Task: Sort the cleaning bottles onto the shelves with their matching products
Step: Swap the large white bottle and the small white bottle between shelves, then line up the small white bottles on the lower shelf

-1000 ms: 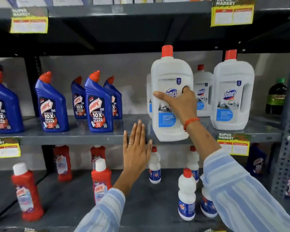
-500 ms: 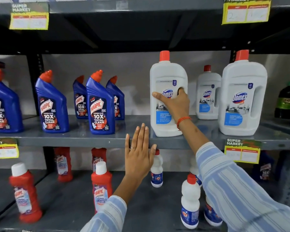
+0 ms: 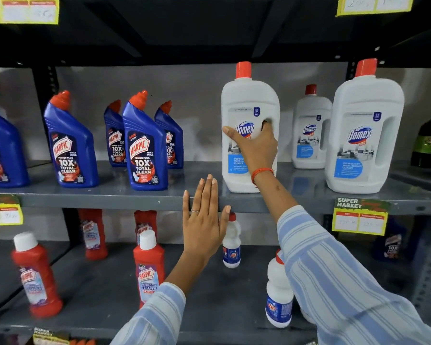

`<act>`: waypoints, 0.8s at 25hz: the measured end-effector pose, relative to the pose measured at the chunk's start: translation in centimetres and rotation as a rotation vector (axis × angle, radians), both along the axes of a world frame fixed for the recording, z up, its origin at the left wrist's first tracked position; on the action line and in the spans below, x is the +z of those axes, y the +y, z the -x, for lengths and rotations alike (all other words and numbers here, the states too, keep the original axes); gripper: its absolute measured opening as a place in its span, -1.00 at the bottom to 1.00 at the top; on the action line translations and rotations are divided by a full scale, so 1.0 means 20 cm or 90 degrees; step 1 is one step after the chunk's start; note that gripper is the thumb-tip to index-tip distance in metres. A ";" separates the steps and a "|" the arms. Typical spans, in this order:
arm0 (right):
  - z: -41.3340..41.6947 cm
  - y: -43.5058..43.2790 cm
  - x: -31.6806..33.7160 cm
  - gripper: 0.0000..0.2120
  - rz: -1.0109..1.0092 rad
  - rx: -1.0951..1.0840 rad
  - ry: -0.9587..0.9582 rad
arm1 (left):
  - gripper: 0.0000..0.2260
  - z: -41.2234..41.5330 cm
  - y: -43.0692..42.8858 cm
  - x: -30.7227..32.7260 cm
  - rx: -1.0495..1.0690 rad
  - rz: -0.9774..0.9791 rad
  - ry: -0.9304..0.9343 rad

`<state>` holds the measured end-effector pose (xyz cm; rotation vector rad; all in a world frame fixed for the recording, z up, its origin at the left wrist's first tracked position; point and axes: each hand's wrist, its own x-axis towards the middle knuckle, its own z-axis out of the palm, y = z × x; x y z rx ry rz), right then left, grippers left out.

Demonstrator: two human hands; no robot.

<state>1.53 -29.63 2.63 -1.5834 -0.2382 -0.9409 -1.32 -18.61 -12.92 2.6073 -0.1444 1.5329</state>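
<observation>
**Big Domex jug going in with its mates on the middle shelf**

Only the head view here, so that's all we've got. Our right hand is wrapped round the white Domex jug, fingers hooked into the handle cut-out and thumb across the label. The jug stands upright on the middle shelf, near two more Domex jugs.

We'd guess it's heavy if full, and rigid but slick plastic, so that moulded handle is the place to hold it. Grabbing the red cap seems like a bad idea.

Our left hand is flat and open, holding nothing, fingers up in front of the shelf edge.

All bottles look capped; the plastic is opaque, so we can't tell fill levels. Blue Harpic bottles sit further left, red Harpic ones below.
</observation>
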 end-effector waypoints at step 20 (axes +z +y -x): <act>0.26 -0.41 -1.76 -0.11 0.048 -0.085 0.308 | -0.14 0.23 0.11 -1.24 0.019 0.043 0.521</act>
